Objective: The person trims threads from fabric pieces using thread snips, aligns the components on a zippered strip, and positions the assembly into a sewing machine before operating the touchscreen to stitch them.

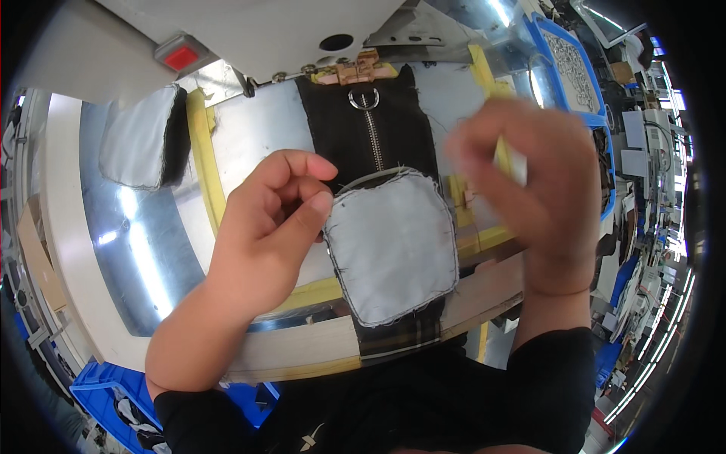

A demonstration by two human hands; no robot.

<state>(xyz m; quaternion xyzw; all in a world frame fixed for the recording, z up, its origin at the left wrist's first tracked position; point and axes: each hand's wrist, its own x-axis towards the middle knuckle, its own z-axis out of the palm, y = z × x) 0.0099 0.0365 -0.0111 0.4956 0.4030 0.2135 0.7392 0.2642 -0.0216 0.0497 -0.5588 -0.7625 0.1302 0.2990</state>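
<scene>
A grey fabric panel [395, 246] with rounded corners and frayed dark edges lies over a black fabric strip [333, 125]. My left hand [272, 216] is closed at the panel's upper left corner, its thumb and curled fingers pinching the edge. Along the strip's middle runs a metal zipper [373, 136], with a metal D-ring [364, 99] at its far end. My right hand [529, 170] is raised to the right of the panel, apart from it. Motion smears its bent fingers, so I cannot tell whether they hold anything.
A white sewing machine [265, 30] with a red button [180, 57] overhangs the far side. Another grey panel [141, 138] lies at the left on the metal plate. Yellow tape [203, 151] marks the worktop. Blue bins [546, 38] stand at the right and another blue bin [94, 390] lower left.
</scene>
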